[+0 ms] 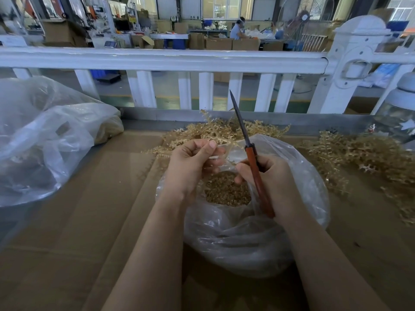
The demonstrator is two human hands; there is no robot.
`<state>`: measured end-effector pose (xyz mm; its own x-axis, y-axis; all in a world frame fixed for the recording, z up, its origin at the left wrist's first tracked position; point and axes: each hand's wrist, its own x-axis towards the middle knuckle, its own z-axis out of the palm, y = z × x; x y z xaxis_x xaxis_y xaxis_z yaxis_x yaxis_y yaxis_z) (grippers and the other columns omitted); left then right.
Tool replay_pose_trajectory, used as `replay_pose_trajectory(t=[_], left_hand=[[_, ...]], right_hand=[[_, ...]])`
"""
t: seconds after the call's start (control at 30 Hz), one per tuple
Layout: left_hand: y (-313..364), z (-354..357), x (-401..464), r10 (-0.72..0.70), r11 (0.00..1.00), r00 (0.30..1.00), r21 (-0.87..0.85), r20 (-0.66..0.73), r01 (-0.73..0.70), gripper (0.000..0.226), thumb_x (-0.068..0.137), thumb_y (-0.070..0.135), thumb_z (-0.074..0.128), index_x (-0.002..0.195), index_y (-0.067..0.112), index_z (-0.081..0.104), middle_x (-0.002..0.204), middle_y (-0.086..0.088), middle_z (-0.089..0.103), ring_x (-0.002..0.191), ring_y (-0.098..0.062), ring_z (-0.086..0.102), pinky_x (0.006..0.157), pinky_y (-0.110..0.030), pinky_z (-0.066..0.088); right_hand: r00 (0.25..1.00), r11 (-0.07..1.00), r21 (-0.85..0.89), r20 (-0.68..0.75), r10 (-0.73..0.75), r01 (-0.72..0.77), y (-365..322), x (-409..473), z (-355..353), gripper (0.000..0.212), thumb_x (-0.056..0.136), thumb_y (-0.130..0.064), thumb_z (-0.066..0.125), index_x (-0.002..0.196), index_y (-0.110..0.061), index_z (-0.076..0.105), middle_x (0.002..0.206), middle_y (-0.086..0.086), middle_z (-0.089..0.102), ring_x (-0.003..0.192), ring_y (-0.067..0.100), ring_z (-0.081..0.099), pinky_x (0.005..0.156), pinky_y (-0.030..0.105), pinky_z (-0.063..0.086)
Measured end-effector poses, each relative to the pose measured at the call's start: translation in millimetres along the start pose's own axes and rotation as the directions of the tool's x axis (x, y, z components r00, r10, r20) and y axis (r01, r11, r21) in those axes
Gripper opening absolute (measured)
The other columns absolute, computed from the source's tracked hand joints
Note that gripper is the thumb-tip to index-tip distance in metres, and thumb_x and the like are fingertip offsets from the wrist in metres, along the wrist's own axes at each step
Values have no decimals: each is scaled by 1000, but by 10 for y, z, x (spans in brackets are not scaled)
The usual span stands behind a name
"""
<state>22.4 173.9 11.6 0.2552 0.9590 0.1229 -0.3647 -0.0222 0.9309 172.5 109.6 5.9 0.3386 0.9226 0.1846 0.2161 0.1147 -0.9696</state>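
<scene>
Both hands work close together over the middle of the cardboard-covered table. The left hand pinches a thin gold sprig between thumb and fingertips, and the right hand is wrapped round the orange handle of a knife, its blade pointing up and away. Directly under them sits an open clear bag with small gold pieces heaped inside.

The risk lies in how near the blade stands to the left fingers. If the sprig gives way suddenly under a cut, the edge could run on into the thumb. The knife could also nick the thin bag wall beside it, and a trimmed piece may spring past the bag's mouth.

Farther off, a crumpled larger bag lies at the left edge. More gold branches pile along the far edge, with another heap toward the right edge. A white fence runs behind the table.
</scene>
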Motion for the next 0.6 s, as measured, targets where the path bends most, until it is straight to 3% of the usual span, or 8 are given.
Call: replay_pose_trajectory(t=[0.13, 0.2, 0.27, 0.37, 0.47, 0.6], left_hand=[[66, -6, -16, -185, 980, 979, -55, 81, 189, 48, 79, 49, 62, 106, 10, 59, 100, -12, 75, 78, -22, 73, 53, -26, 55], [89, -23, -22, -277, 959, 952, -19, 128, 282, 58, 77, 53, 60, 111, 7, 59, 107, -17, 72, 81, -25, 71, 55, -26, 56], [94, -45, -32, -334, 942, 926, 24, 179, 335, 53, 77, 49, 62, 110, 8, 61, 115, -24, 67, 82, -25, 68, 55, -25, 56], [92, -72, -66, -390, 921, 886, 118, 250, 373, 43, 75, 44, 67, 106, 13, 67, 111, -18, 72, 77, -19, 71, 55, -22, 54], [102, -89, -90, -430, 898, 846, 248, 315, 365, 48, 72, 45, 71, 104, 9, 69, 99, -13, 76, 69, -13, 70, 52, -17, 49], [99, -123, -89, -410, 908, 833, 251, 371, 335, 23, 72, 30, 75, 87, 12, 76, 82, -8, 75, 57, -8, 64, 47, -14, 46]], right_hand=[[997, 992, 126, -76, 1, 9, -6, -5, -34, 15, 89, -12, 71, 74, -15, 73, 68, 2, 74, 66, 7, 70, 64, 8, 49], [994, 980, 193, -108, -25, 45, -20, -16, -62, 16, 92, -11, 69, 76, -14, 71, 69, 3, 74, 63, 6, 68, 63, 10, 50], [991, 966, 246, -127, -46, 77, -25, -32, -89, 16, 94, -11, 66, 78, -11, 70, 68, 3, 71, 51, 3, 60, 52, 11, 48], [985, 940, 317, -151, -81, 126, -17, -36, -118, 16, 96, -9, 63, 81, -10, 66, 74, 9, 68, 42, 0, 52, 44, 8, 40], [979, 923, 348, -171, -109, 163, 0, -27, -115, 14, 96, -8, 62, 83, -11, 65, 79, 13, 68, 43, -1, 52, 45, 7, 39], [971, 923, 334, -203, -128, 191, 43, -6, -104, 14, 96, -10, 64, 83, -17, 67, 78, 10, 71, 51, -2, 56, 56, 10, 44]])
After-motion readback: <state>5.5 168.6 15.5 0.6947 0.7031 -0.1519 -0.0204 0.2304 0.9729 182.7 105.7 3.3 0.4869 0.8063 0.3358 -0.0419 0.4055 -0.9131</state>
